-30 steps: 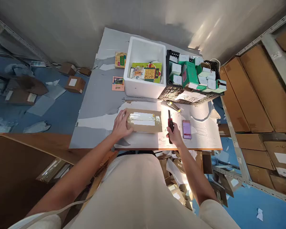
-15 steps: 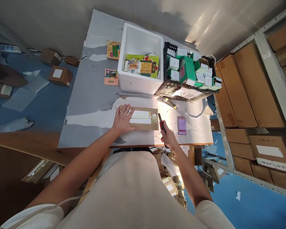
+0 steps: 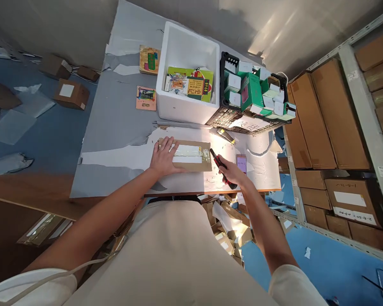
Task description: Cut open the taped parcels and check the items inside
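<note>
A flat cardboard parcel [image 3: 191, 167] lies on the table, with white labels and clear tape over its top. My left hand [image 3: 164, 157] rests on its left end, fingers spread and pressing flat. In my right hand [image 3: 231, 170] is a red and black utility knife [image 3: 215, 158], its tip close to the parcel's right end. Whether the tip touches the cardboard I cannot tell. A phone [image 3: 241, 163] with a lit screen lies just beyond my right hand. Farther back, a yellow and black cutter [image 3: 225, 136] rests on the table.
A white foam box [image 3: 188, 111] holding books stands at the back, beside a black crate [image 3: 224, 106] of green and white cartons. Two booklets, one pink [image 3: 146, 98], one tan [image 3: 149, 60], lie left of it. Shelving [image 3: 354, 72] with cardboard boxes lines the right.
My right hand has turned, so the knife now slants more, its tip pointing up and left towards the parcel's end. My left hand stays on the parcel. The view has shifted slightly.
</note>
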The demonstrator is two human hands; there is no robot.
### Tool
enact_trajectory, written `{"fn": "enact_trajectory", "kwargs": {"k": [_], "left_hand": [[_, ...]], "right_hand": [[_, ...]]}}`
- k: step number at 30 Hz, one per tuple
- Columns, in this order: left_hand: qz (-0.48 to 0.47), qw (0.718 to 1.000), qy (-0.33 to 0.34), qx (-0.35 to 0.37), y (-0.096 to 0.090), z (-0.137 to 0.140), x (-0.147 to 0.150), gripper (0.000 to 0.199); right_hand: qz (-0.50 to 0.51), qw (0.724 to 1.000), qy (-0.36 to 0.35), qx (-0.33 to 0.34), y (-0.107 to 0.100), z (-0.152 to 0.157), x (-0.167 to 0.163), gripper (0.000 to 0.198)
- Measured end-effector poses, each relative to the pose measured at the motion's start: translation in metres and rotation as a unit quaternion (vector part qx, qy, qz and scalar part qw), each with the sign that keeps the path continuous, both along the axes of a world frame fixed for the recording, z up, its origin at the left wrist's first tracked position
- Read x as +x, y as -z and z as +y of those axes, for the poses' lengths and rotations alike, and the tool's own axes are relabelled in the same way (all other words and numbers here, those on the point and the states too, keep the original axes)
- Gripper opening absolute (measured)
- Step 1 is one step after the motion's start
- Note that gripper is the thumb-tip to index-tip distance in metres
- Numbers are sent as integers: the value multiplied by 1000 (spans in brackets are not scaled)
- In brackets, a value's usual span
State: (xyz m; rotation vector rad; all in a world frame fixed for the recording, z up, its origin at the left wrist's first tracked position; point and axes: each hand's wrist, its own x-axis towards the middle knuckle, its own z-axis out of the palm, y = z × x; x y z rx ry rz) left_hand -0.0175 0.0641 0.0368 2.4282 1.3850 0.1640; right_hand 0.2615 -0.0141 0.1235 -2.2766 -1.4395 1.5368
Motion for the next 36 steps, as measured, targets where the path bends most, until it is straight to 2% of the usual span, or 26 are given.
{"fn": "enact_trajectory", "kwargs": {"k": [7, 13, 16, 20, 24, 29, 36], "left_hand": [[-5, 1000, 5, -14, 0, 0, 1, 121], [12, 1000, -5, -27, -3, -1, 3, 118], [19, 999, 8, -43, -4, -2, 4, 117], [22, 999, -4, -49, -6, -2, 5, 116], [29, 998, -2, -62, -7, -2, 5, 118], [31, 998, 5, -55, -8, -3, 5, 118], [34, 998, 10, -58, -9, -3, 5, 119]], "right_hand": [[-84, 990, -112, -27, -18, 11, -9, 59], [-141, 978, -154, -14, -20, 6, -20, 58], [-162, 974, -158, -26, -19, 2, -24, 57], [-195, 969, -152, -7, -20, -5, -31, 56], [-187, 970, -154, -2, -22, -9, -33, 55], [-223, 961, -162, 9, -16, -10, -36, 55], [-182, 974, -135, -13, -15, -16, -35, 55]]}}
